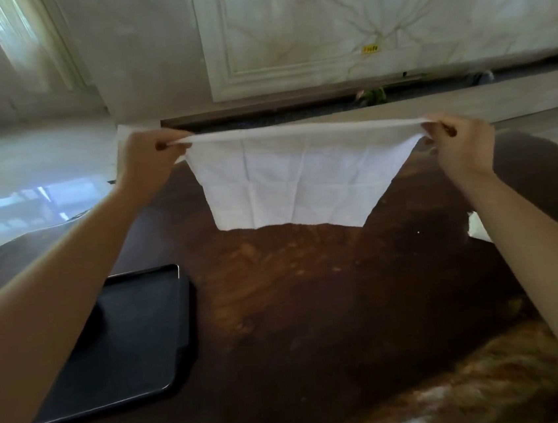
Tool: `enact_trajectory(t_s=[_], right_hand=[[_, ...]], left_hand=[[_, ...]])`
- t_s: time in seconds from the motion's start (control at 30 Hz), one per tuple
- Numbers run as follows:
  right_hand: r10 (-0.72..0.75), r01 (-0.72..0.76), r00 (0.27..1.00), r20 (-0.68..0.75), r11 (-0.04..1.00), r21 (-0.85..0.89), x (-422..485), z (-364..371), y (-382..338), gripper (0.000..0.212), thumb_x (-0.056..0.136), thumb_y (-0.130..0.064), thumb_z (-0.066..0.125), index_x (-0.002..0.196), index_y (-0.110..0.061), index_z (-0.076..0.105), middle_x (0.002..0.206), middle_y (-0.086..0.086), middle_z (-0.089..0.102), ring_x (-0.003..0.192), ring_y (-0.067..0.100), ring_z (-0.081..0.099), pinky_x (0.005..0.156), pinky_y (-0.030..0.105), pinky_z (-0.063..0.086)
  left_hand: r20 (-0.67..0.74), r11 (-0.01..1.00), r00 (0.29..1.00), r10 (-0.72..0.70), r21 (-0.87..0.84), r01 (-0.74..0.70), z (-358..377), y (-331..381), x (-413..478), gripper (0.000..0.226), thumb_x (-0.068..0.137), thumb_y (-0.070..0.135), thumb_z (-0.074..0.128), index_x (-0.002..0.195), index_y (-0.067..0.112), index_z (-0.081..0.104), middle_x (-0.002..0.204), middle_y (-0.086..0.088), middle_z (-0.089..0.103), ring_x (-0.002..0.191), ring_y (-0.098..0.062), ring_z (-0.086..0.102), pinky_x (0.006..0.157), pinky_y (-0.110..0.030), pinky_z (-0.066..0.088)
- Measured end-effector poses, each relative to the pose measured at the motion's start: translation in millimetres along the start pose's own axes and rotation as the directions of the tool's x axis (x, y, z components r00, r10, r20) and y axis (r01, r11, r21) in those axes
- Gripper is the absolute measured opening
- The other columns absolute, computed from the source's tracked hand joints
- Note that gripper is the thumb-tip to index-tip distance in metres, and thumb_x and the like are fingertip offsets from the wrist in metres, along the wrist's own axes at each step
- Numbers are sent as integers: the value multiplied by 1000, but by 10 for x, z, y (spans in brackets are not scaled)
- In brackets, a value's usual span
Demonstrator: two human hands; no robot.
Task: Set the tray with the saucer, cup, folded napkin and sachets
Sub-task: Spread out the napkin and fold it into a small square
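Both grips pinch the white napkin [298, 178] taut by its top corners, left hand [148, 159] and right hand [460, 144], above the brown desk [315, 310], the black tray [119, 345] lying empty at left.

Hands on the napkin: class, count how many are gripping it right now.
2. The left hand pinches the napkin at its top left corner; the right hand pinches the top right corner. The cloth hangs spread between them above the table.
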State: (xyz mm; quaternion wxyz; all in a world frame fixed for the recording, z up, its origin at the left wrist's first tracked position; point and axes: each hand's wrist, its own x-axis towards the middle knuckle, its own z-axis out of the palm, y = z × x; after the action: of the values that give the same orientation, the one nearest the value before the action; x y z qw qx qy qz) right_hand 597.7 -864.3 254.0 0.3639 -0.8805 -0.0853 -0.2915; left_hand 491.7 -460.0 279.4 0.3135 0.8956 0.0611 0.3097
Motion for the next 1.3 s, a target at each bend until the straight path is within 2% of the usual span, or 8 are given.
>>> enact_trajectory(t_s=[0.1,0.33,0.5,0.63,0.83,0.93,1.13,1.3], right_hand=[[42,-44,995,87,999,22,-444,-28,241,26,91,-20,55,113,-17,67,92,3,69,68,-9,56,70,1,38],[271,-249,885,378,963,-108,-1517,-33,741,25,90,-9,57,112,-10,68,111,8,69,85,2,59,78,16,41],[297,-283,787,541,953,-112,-1983,-82,1009,19,86,-9,63,102,-10,73,103,3,71,96,8,60,81,14,41],[332,-306,732,595,941,-148,-2073,-35,1112,19,87,-12,62,104,-11,71,101,1,71,91,7,59,74,8,39],[379,-396,712,591,912,-108,-1741,389,1119,23,89,-23,60,107,-10,67,99,-1,66,96,13,57,82,27,44],[433,-504,700,568,863,-37,-1548,772,1112,18,90,-27,58,100,-14,65,91,-5,64,90,11,57,71,23,43],[486,-503,762,428,860,-82,-1346,1646,1258,27,95,-28,46,98,-5,60,89,10,62,78,22,59,61,30,44],[450,-387,834,318,889,-244,-1463,2222,1492,28,97,-23,42,102,1,56,104,20,64,94,33,61,69,34,44]], left_hand=[[47,998,998,36,51,-39,124,-307,-566,22,83,6,62,102,10,72,101,-6,72,86,-1,60,74,1,35],[282,999,959,-37,28,31,502,-829,-2026,24,76,-2,70,94,13,75,100,-3,73,93,5,59,86,7,31],[435,999,899,-43,5,45,492,-930,-2486,19,77,11,72,92,22,76,81,51,55,88,16,60,78,3,40],[504,985,853,-137,-23,172,523,-997,-2551,19,75,11,74,91,22,76,76,39,63,80,12,64,71,-2,46],[376,847,786,-491,-5,532,842,-1093,-2195,16,87,18,61,97,14,72,61,-2,69,48,-10,60,56,-14,51],[269,771,745,-611,-11,636,1095,-1213,-1913,20,89,27,59,95,14,72,61,-8,65,50,-20,54,62,-29,50],[102,734,727,-679,58,677,1657,-1595,-1559,42,88,34,52,66,1,64,57,-15,59,52,-23,51,60,-29,40],[61,737,748,-660,242,631,1985,-1918,-1454,40,90,32,48,63,5,63,58,-11,54,62,-28,49,53,-30,34]])
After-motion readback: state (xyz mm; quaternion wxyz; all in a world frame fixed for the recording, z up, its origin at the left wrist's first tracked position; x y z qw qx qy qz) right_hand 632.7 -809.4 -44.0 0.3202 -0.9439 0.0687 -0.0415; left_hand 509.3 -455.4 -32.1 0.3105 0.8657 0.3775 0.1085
